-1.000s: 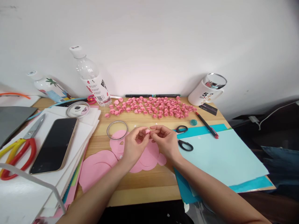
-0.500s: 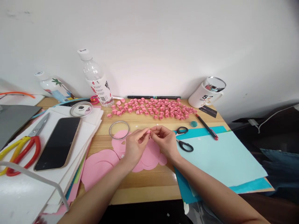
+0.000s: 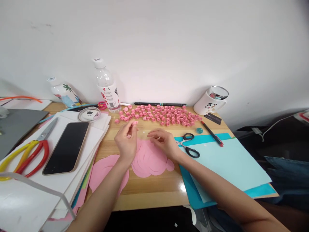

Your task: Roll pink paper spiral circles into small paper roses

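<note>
My left hand (image 3: 126, 140) is raised a little over the wooden desk (image 3: 154, 193), fingers pinched on a small pink paper rose (image 3: 135, 123) at the near left edge of a pile of several pink paper roses (image 3: 159, 114). My right hand (image 3: 162, 140) hovers over pink paper cut-outs (image 3: 149, 161) with fingers loosely bent and apart, holding nothing I can see. Another pink paper shape (image 3: 103, 170) lies beside my left forearm.
Black scissors (image 3: 189, 146) and a red pen (image 3: 212, 133) lie by light blue paper (image 3: 229, 161) on the right. On the left, a phone (image 3: 67, 146) and red-yellow scissors (image 3: 29, 154) rest on stacked white sheets. A bottle (image 3: 107, 87), mug (image 3: 211, 101) and tape roll (image 3: 89, 114) stand at the back.
The hands have separated. My left hand has moved left and toward the rose pile with the small rose, covering the clear ring; my right hand has let go and stays over the pink paper.
</note>
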The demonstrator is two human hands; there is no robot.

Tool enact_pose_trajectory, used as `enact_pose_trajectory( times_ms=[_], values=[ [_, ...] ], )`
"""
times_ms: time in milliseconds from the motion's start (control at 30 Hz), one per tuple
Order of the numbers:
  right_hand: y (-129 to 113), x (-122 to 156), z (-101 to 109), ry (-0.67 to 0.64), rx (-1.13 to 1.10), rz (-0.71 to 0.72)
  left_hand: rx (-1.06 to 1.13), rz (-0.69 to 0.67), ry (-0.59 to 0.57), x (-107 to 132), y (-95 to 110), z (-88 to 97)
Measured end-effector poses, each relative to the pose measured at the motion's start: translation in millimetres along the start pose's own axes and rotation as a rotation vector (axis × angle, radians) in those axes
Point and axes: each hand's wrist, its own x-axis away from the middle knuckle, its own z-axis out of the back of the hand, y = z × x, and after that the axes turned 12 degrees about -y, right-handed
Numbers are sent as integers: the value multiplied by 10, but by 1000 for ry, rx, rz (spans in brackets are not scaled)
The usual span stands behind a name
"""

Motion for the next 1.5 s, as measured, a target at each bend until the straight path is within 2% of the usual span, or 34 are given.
enact_pose_trajectory(
  times_ms=[167, 267, 367, 467, 633, 867, 1033, 1133, 1367, 1500],
  values=[
    [-133, -260, -139, -276, 461, 162, -118, -102, 68, -59, -88, 58],
    [-154, -398, -235, -350, 678, 175, -190, -180, 85, -51, -111, 55],
    [-151, -461, -256, -371, 761, 190, -220, -216, 83, -44, -119, 52],
    [-175, -443, -192, -346, 722, 228, -233, -224, 96, -48, -114, 57],
    [-206, -325, -29, -291, 478, 315, -232, -241, 117, -49, -99, 54],
    [-181, -178, 12, -92, 292, 322, -89, -136, 4, 9, -74, -17],
    [-184, -133, -95, 116, -84, 167, -2, -30, 36, 20, -35, -32],
    [-181, -124, -154, 177, -200, 62, 13, -8, 54, 19, -33, -22],
    [-236, -75, -187, 236, -171, 68, 25, 2, 57, 35, -53, -37],
    [-305, -18, -200, 187, 29, 172, 21, 29, 64, 33, -58, -34]
  ],
)
